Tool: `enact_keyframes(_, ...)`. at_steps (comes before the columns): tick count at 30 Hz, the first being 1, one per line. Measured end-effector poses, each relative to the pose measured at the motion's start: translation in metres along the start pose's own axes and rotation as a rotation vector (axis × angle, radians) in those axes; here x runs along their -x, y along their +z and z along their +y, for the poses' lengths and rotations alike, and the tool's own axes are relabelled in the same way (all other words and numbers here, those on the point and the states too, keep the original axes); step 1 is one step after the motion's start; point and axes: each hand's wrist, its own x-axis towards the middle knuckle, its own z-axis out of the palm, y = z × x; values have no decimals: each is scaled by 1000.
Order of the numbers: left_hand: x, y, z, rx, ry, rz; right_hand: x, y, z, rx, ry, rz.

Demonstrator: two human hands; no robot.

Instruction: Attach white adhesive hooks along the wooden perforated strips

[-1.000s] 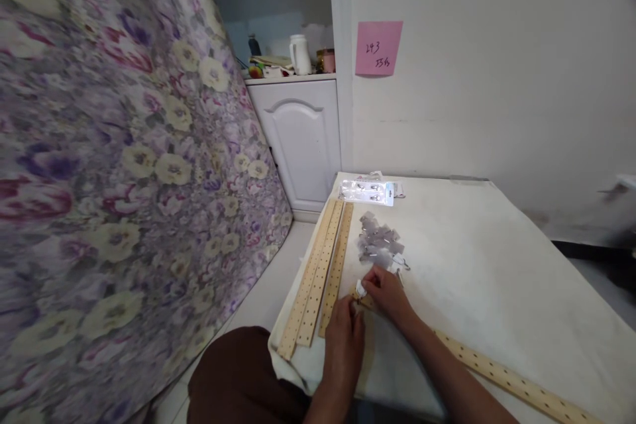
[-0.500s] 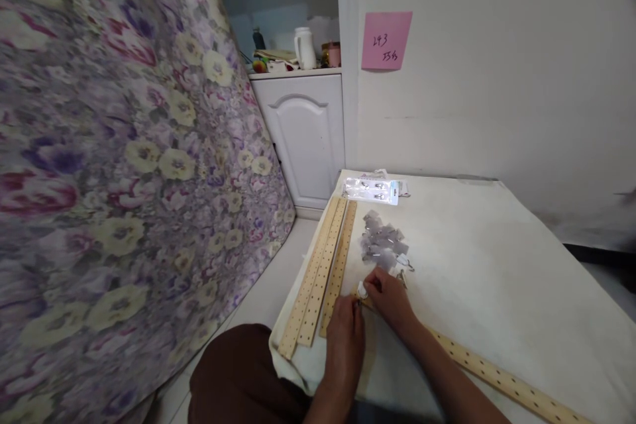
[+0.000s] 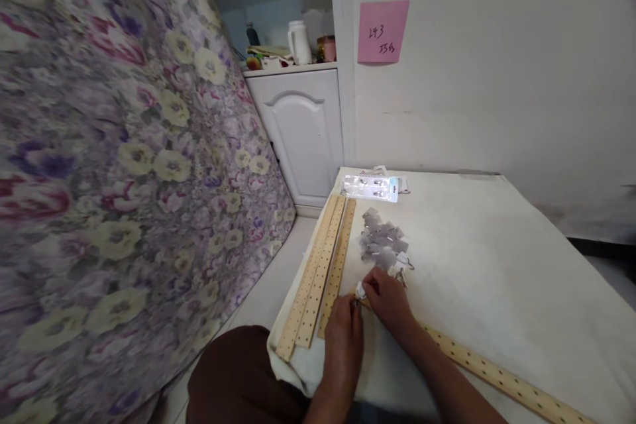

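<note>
- Barely anything has moved since the last frame: both hands stay at the same end of the long perforated wooden strip (image 3: 477, 363), and the whole view has shifted slightly.
- Right hand (image 3: 388, 299) has thumb and fingertips closed on a small white piece (image 3: 360, 289), right at that end of the strip. Too tiny to tell what it is exactly.
- Left hand (image 3: 342, 339) has its fingertips bunched beside the white piece, at the strip's end. Can't tell whether they're pinching the strip or something else, fingers hide it. The two hands are close together but look apart.
- So the strip starts between the hands, goes under the right forearm and comes out on the other side of it.
- Its long axis is diagonal across the desk (image 3: 497, 238): one end points up-left at the fingertips, the other points down-right, toward the bottom of the view. Looks like it's lying flat, holes up.
- Left of the hands there are three more perforated strips (image 3: 320, 271), long axes running away from the person, far ends leaning right. Two of them are side by side, the third is just to their right.
- Just past the right hand: a pile of small translucent squares with metal bits (image 3: 382, 238), plus a white tag with a metal hook (image 3: 403, 261) at its near-right edge.
- Clear plastic package (image 3: 370, 188) lies crosswise near the back edge.
</note>
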Motion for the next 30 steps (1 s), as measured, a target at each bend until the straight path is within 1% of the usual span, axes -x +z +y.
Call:
enact_keyframes(10,-1,1,-3,0,24,-4,-1,0,1,3,-15,12)
enact_keyframes(17,-1,0,-2,-5,48,-17,0,1,2,-14,-17,21)
enact_keyframes(23,-1,1,-2,-12,58,-7,-2,-1,2,-19,-12,3)
enact_keyframes(26,-1,1,-3,-10,58,-20,-1,-2,1,-22,-13,-2)
enact_keyframes(30,-2,1,-2,-3,62,-19,-1,-3,1,-64,9,-40)
